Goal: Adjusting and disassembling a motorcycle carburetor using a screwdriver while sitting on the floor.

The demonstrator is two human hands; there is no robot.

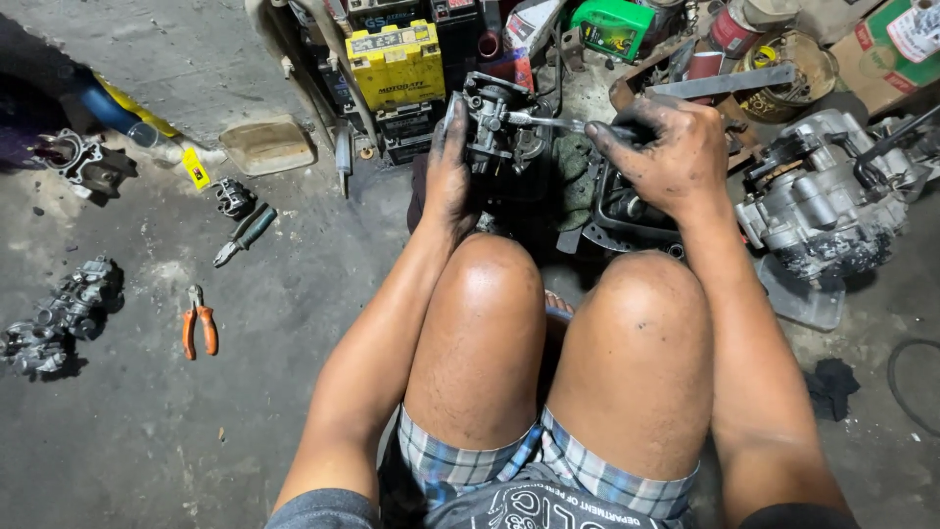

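Observation:
My left hand [447,167] grips a small grey carburetor [496,122] from its left side and holds it above the floor in front of my knees. My right hand [668,152], black with grease, is closed on the handle of a screwdriver [548,122]. Its metal shaft points left, and the tip touches the carburetor's right side. I sit low, with both bare knees under the hands.
An engine block [822,201] lies on the right. Yellow and black batteries [397,64] stand behind the carburetor. Orange-handled pliers [199,321], green-handled pliers [245,233] and loose carburetor parts [59,313] lie on the concrete floor at left. Cans and boxes fill the top right.

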